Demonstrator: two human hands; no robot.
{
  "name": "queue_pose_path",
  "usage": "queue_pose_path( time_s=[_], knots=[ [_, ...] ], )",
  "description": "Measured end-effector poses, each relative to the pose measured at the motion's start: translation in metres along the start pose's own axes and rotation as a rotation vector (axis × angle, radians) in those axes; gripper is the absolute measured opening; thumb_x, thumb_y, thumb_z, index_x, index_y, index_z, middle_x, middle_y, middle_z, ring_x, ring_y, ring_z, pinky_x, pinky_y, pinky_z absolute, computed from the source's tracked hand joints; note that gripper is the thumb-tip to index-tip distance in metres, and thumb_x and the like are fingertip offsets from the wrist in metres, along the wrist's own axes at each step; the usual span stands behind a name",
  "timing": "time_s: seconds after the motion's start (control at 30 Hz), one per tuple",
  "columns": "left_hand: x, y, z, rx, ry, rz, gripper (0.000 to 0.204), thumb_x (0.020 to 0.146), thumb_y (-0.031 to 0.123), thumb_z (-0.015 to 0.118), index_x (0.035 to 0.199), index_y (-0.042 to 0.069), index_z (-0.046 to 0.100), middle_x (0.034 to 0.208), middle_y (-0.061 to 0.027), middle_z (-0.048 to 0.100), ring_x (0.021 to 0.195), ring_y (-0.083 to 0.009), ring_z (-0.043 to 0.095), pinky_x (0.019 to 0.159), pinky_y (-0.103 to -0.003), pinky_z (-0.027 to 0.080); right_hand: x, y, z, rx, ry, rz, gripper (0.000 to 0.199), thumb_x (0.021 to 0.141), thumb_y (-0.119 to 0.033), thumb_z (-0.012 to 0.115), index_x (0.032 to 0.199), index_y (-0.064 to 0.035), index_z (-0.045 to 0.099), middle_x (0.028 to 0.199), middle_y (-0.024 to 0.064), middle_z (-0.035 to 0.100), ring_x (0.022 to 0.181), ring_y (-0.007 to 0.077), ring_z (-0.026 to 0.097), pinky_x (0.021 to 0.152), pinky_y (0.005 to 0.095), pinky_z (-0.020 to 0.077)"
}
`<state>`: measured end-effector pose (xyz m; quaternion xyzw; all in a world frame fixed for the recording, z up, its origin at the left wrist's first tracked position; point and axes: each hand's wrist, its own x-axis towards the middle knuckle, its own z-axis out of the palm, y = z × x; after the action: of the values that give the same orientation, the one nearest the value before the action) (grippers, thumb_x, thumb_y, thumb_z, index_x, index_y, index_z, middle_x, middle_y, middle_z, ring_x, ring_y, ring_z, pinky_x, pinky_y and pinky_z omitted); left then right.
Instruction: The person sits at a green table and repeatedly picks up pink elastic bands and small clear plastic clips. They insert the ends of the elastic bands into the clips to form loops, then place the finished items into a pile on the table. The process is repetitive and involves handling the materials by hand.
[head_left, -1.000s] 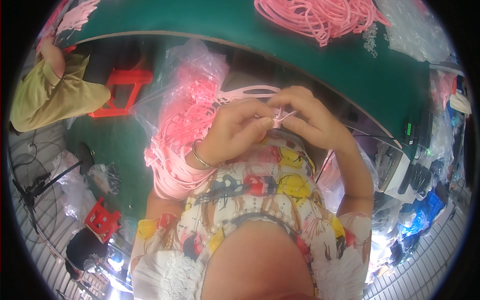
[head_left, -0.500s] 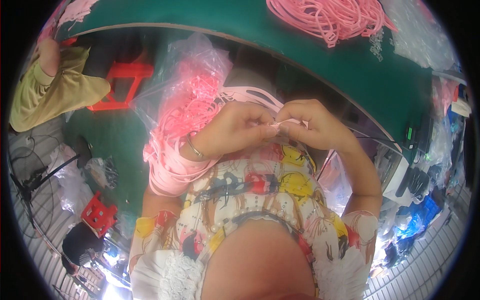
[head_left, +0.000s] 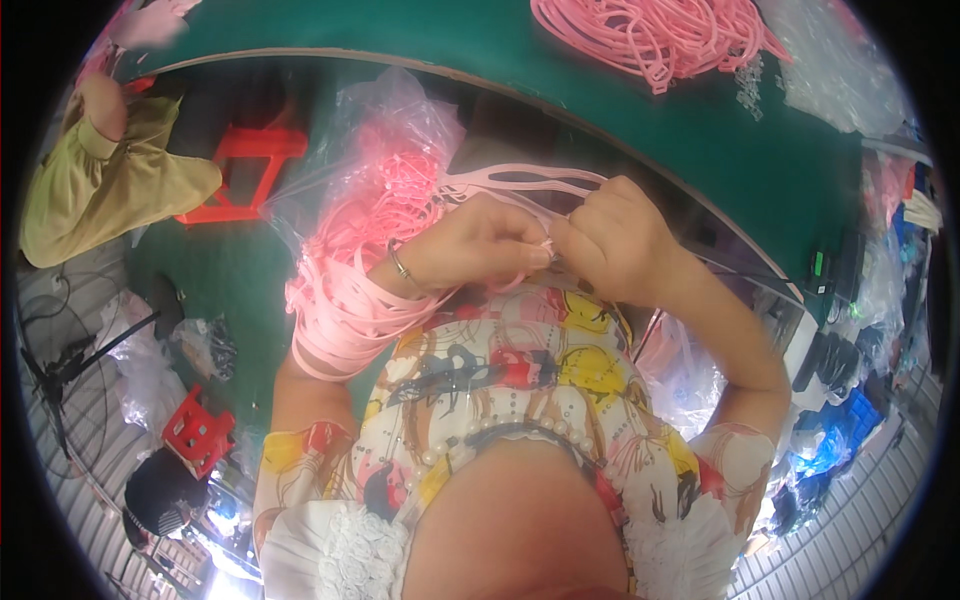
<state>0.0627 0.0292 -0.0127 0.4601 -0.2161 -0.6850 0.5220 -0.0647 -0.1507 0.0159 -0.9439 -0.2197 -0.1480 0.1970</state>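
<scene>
There are two hands: one left hand (head_left: 470, 248) and one right hand (head_left: 622, 242). Also one bracelet (head_left: 400, 262), one counter (head_left: 760, 180), one pink heap (head_left: 655, 40) there, two red stools (head_left: 262, 142); the pink straps (head_left: 345, 330) exceed counting.

Right hand (head_left: 615, 240): passage forward, over the green table (head_left: 690, 140) edge, to the strap pile (head_left: 660, 40); left hand (head_left: 475, 245): looped straps (head_left: 340, 325) and plastic bag (head_left: 385, 105) obstruct leftward travel.

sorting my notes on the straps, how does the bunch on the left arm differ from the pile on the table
The arm bunch is looped around the left arm; the table pile lies loosely heaped on the green table. The arm bunch looks paler pink, the table pile a deeper pink. Both are pink and many-looped.
</scene>
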Motion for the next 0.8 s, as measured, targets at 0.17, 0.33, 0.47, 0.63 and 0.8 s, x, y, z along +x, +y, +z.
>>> queue_pose_path(
  time_s=[0.17, 0.33, 0.47, 0.63, 0.8],
  knots=[
    [0.008, -0.005, 0.006, 0.1, 0.046, 0.051, 0.02, 0.087, 0.018, 0.064, 0.081, -0.001, 0.065, 0.064, -0.0011, 0.057, 0.056, -0.0055, 0.049, 0.049, -0.021, 0.037, -0.001, 0.001, -0.001, 0.284, -0.033, 0.254, 0.009, 0.079, -0.011, 0.058, 0.077, -0.0019, 0.058, 0.073, 0.0135, 0.058, 0.069, 0.0273, 0.059, 0.062, 0.0382, 0.0441],
    [0.009, -0.009, 0.005, 0.235, 0.052, 0.069, 0.019, 0.086, 0.017, 0.066, 0.081, -0.001, 0.067, 0.062, -0.0008, 0.057, 0.056, -0.0058, 0.05, 0.05, -0.023, 0.039, 0.002, 0.003, -0.007, 0.824, -0.365, 0.769, 0.019, 0.079, -0.016, 0.058, 0.082, 0.0025, 0.062, 0.075, 0.0203, 0.062, 0.069, 0.0318, 0.064, 0.063, 0.0401, 0.0488],
    [0.009, -0.007, 0.01, 0.549, 0.134, 0.187, 0.02, 0.085, 0.017, 0.064, 0.076, 0.0, 0.066, 0.063, -0.0061, 0.061, 0.054, -0.0127, 0.055, 0.051, -0.028, 0.043, 0.005, 0.004, -0.004, 0.858, -0.457, 0.898, 0.023, 0.077, -0.019, 0.062, 0.082, 0.0037, 0.063, 0.075, 0.0217, 0.062, 0.068, 0.0329, 0.064, 0.063, 0.04, 0.0495],
    [0.031, -0.035, 0.017, 1.082, 0.302, 0.494, 0.018, 0.081, 0.017, 0.065, 0.074, 0.0, 0.065, 0.069, -0.0141, 0.063, 0.061, -0.0269, 0.062, 0.054, -0.036, 0.046, 0.008, 0.008, 0.002, 0.51, -0.577, 0.792, 0.024, 0.074, -0.02, 0.065, 0.08, 0.0031, 0.066, 0.075, 0.0237, 0.063, 0.073, 0.0363, 0.065, 0.066, 0.041, 0.0501],
    [0.041, -0.045, 0.029, 1.244, 0.399, 0.521, 0.02, 0.077, 0.021, 0.066, 0.074, 0.002, 0.066, 0.071, -0.0154, 0.064, 0.063, -0.033, 0.061, 0.054, -0.039, 0.046, -0.001, 0.005, 0.015, 0.268, -0.617, 0.773, 0.024, 0.071, -0.019, 0.066, 0.078, 0.004, 0.066, 0.076, 0.0239, 0.063, 0.073, 0.0363, 0.064, 0.067, 0.0403, 0.0502]
  ],
)
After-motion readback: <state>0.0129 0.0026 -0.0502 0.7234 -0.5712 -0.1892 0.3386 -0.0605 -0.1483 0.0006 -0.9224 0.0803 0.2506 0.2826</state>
